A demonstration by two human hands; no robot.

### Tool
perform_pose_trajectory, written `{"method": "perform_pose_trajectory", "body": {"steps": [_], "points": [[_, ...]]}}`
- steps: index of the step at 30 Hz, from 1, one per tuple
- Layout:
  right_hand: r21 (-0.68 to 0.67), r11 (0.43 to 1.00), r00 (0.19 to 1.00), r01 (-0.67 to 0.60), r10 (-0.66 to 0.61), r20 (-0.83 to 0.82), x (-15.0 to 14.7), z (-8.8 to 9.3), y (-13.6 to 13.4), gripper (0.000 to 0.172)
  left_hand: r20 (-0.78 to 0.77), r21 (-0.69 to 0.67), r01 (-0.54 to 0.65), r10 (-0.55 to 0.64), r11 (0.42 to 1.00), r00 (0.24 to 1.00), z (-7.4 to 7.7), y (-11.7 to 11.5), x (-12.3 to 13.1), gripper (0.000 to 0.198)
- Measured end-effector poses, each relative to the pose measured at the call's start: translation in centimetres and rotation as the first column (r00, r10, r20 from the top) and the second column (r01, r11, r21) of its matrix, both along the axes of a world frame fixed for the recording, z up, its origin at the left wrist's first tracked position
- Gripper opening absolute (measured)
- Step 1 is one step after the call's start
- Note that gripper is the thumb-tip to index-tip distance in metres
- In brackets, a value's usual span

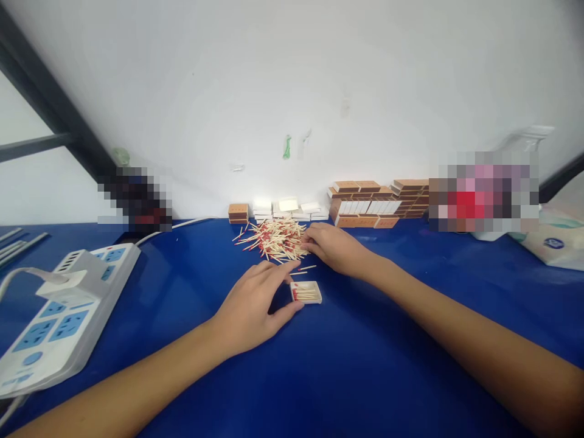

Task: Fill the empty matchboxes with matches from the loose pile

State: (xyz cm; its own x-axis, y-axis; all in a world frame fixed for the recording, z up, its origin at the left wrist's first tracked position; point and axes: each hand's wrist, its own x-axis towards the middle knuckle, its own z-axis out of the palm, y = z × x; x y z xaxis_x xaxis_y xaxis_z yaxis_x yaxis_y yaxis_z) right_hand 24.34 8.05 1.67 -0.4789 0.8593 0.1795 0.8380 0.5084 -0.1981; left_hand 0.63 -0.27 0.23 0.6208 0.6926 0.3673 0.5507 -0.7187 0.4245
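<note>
A small white matchbox tray (306,292) with red-tipped matches in it lies on the blue table (356,365). My left hand (255,304) pinches the tray's left side between thumb and fingers. Behind it is a loose pile of matches (276,238). My right hand (335,246) rests at the pile's right edge, fingers curled onto the matches; what they hold I cannot make out. A few stray matches (305,269) lie between the pile and the tray.
White inner trays (292,210) and stacked brown matchbox sleeves (378,204) line the wall. One brown box (238,212) stands left of them. A white power strip (64,304) with a cable lies at the left. A white packet (554,243) sits far right.
</note>
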Motion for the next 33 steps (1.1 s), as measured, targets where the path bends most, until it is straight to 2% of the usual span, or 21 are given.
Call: {"method": "perform_pose_trajectory", "body": {"steps": [9,14,19,25,29,33], "points": [[0.028,1.000,0.999,0.010,-0.011,0.035,0.5,-0.2,0.0,0.014,0.019,-0.002,0.000,0.000,1.000,1.000,0.1,0.0,0.0,0.064],[0.024,1.000,0.999,-0.002,0.000,0.052,1.1,0.9,-0.3,0.014,0.030,-0.002,-0.012,0.012,1.000,0.999,0.1,-0.1,-0.2,0.069],[-0.058,0.993,0.994,-0.105,0.104,-0.027,2.5,2.5,-3.0,0.019,0.053,0.014,-0.042,0.042,0.999,0.998,-0.1,-0.1,-0.3,0.073],[-0.149,0.982,0.991,-0.120,0.109,-0.082,3.3,3.2,-6.4,0.021,0.057,0.002,-0.058,0.057,0.998,0.997,-0.1,0.1,-0.2,0.076],[-0.179,0.972,0.988,-0.152,0.148,-0.037,2.5,3.3,-7.6,0.016,0.067,0.000,-0.055,0.055,0.998,0.996,-0.1,0.2,-0.1,0.076],[-0.105,0.975,0.974,-0.197,0.207,0.093,1.6,2.8,-8.5,0.011,0.070,0.018,-0.036,0.034,0.999,0.997,-0.3,0.3,0.0,0.073]]}}
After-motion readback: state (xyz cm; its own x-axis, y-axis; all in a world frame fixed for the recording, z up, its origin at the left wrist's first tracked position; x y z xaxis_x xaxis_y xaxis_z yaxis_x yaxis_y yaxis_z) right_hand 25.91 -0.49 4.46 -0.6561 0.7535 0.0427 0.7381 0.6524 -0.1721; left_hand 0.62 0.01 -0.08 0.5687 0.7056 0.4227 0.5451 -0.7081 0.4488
